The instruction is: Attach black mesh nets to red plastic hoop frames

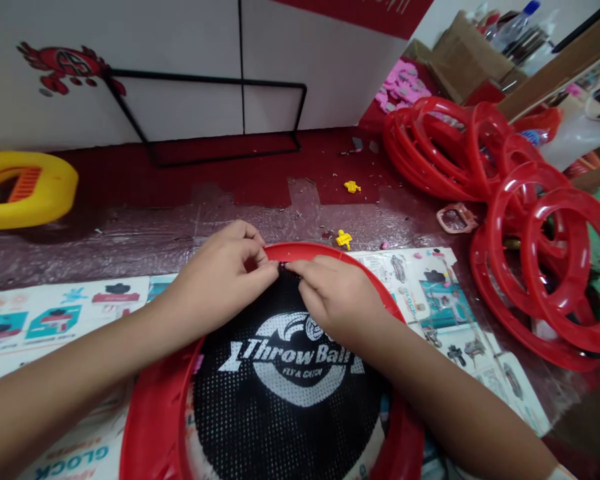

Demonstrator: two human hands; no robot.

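Note:
A red plastic ring frame [153,413] lies in front of me, with a round black mesh net [260,427] inside it. White print on the net reads "Throw Ball Fly & Catch". My left hand [230,263] is at the far edge of the net, its thumb and fingers closed in a pinch there. Close beside it, my right hand [337,297] presses its index finger and thumb at the same edge, the other fingers curled. The fingertips nearly meet over a small pinkish spot on the rim. What exactly lies under them is too small to make out.
Red plastic rings [523,227] are piled at the right. Two small yellow pieces [344,239] lie beyond the frame. A yellow ring [55,193] is at the left. Behind stands a white box [190,40] with a black wire stand [205,80]. Printed cardboard [445,300] lies underneath.

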